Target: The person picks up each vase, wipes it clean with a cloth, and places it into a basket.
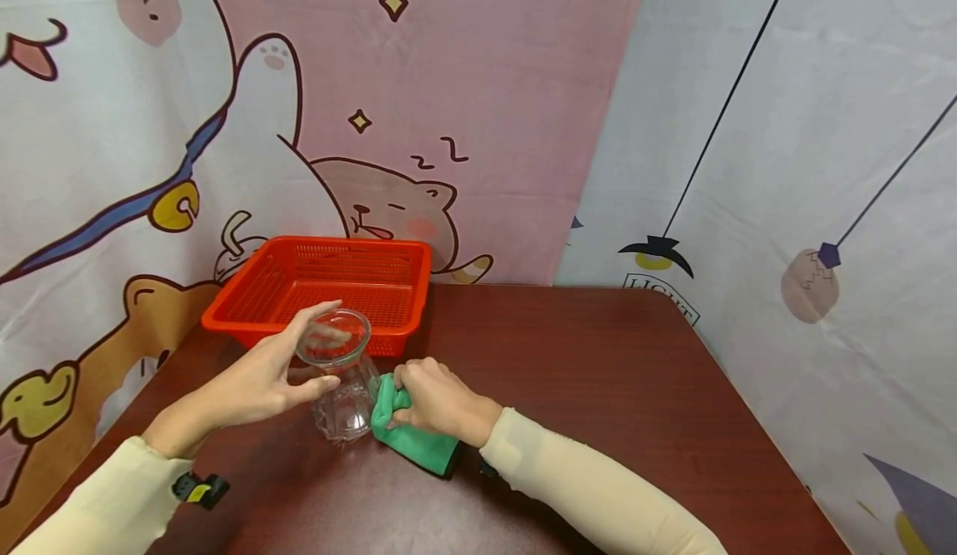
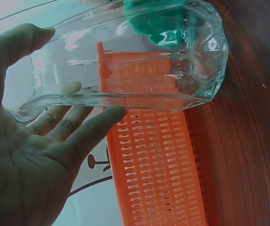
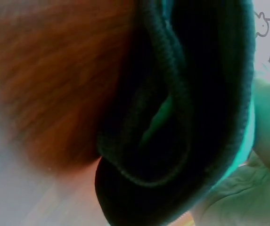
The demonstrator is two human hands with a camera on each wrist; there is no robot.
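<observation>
Your left hand (image 1: pixel 257 380) cups the glass jar (image 1: pixel 341 385) at its rim, fingers curled round it, near the desk's left edge. Your right hand (image 1: pixel 437 400) bunches the green cloth (image 1: pixel 419 447) against the jar's side. Wiping looks underway; the red basket (image 1: pixel 321 289) behind holds nothing.

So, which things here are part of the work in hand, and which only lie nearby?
In use:
- clear faceted glass jar, gripped by left hand
- green cloth, pressed against the jar by right hand

Nearby only:
- orange perforated plastic basket
- dark red wooden table
</observation>
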